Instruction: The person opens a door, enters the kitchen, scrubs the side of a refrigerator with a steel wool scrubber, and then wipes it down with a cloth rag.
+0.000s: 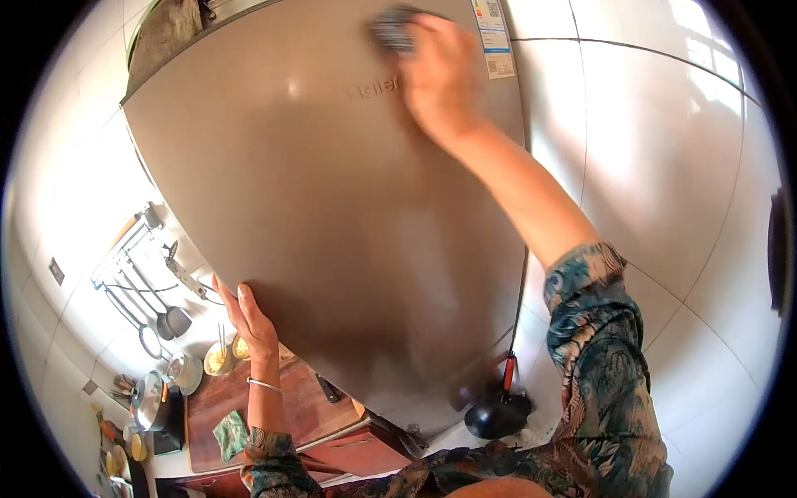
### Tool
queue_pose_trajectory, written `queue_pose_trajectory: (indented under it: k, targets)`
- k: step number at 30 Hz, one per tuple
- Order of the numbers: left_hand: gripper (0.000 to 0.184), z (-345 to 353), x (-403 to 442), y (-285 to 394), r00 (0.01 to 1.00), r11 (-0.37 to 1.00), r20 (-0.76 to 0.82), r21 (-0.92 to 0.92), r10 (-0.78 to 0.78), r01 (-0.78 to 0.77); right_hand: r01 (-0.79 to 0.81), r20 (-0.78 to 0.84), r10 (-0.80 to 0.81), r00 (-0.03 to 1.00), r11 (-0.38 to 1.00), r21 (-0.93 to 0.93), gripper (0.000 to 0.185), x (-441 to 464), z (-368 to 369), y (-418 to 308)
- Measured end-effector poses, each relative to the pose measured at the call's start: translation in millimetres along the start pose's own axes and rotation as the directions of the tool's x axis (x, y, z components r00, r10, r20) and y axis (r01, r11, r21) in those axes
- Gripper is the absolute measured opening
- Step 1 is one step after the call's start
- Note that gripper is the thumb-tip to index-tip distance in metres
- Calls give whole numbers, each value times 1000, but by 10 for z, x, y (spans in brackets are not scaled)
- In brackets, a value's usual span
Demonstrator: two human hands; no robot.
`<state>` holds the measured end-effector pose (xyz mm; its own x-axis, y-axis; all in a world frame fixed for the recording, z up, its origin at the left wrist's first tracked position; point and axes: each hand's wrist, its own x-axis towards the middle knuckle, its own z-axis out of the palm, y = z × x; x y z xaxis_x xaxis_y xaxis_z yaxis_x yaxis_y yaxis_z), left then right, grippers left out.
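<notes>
We record: smooth metallic-grey fridge door | dark, blurred cloth against its upper part | right hand raised, grip clenched on cloth | left hand upright at lower-left edge, grip unclenched

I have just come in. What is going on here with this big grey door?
The person's right hand holds what looks like a dark cloth at the upper part of the grey refrigerator door, above the raised lettering. Blur hides the cloth's details. The left hand is at the door's lower left edge, without a tool.
</notes>
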<state>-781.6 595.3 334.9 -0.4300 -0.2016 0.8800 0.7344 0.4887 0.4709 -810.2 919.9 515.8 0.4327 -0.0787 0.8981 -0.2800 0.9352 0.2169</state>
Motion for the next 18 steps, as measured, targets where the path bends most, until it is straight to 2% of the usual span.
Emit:
queue_pose_trajectory:
  k: [1,2,3,5,8,11,13,16,18]
  targets:
    - [51,0,11,1,1000,1000,-2,-5,2,-2,79,48,-86,995,988,133,27,156,88,-311]
    - [52,-1,25,27,1000,1000,5,-5,8,-8,218,-61,-209,976,938,268,19,189,252,-636]
    - [52,4,26,53,1000,1000,13,-5,13,-13,334,-29,-342,939,891,308,14,193,273,-961]
    - [53,-16,48,87,1000,1000,28,-22,14,-14,295,34,-365,931,801,520,23,43,242,-1535]
    - [54,-26,38,95,999,999,31,-33,-6,8,256,61,-346,936,790,557,21,4,196,-1663]
    - [53,-7,23,54,1000,1000,11,-14,-26,26,366,-5,-397,918,839,402,14,96,203,-1153]
    - [53,-12,35,94,999,998,44,-60,-30,33,225,63,-257,964,921,317,20,120,97,-645]
    - [52,-7,54,93,999,997,52,-81,-4,8,23,27,-25,999,998,60,30,-153,-67,285]
    - [51,13,31,113,999,996,39,-88,-9,12,-48,29,49,998,998,-31,31,-161,-153,367]
